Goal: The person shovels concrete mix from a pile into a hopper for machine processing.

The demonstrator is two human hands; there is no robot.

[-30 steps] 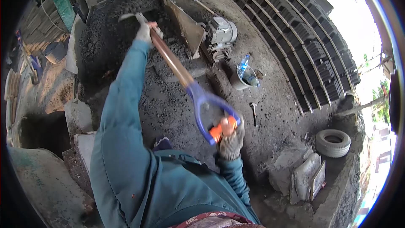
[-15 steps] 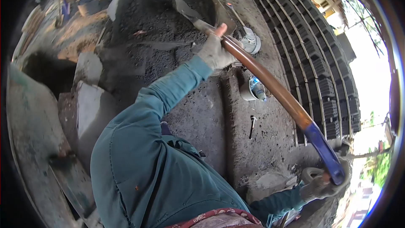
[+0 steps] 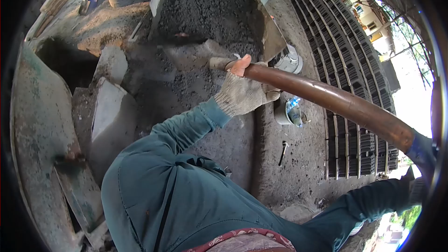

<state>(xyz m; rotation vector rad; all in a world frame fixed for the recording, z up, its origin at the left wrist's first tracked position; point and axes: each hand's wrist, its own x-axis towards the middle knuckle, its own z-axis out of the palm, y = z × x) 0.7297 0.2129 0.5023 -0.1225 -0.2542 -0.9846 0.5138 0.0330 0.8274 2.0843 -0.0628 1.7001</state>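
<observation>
A shovel with a brown shaft (image 3: 326, 92) reaches across the view, its blurred blade (image 3: 189, 56) low over dark gravelly mix (image 3: 205, 11). My left hand (image 3: 242, 91), in a pale knit glove with the thumb bare, is wrapped round the shaft close to the blade. At the far right edge, my right hand (image 3: 416, 190) is at the blue handle end (image 3: 421, 151); its fingers are mostly lost in the dark rim of the lens, but it appears closed on the handle.
Stacked dark blocks (image 3: 345, 65) stand along the right. A white bucket with bottles (image 3: 283, 113), a small hammer (image 3: 283, 153) and a pale round container (image 3: 291, 60) are on the ground. A weathered panel (image 3: 42, 144) and a dark pit (image 3: 65, 65) lie left.
The shovel's handle end has risen and moved right with my right hand. The blade has dropped down and left, and the shaft is closer to level. The view has shifted slightly.
</observation>
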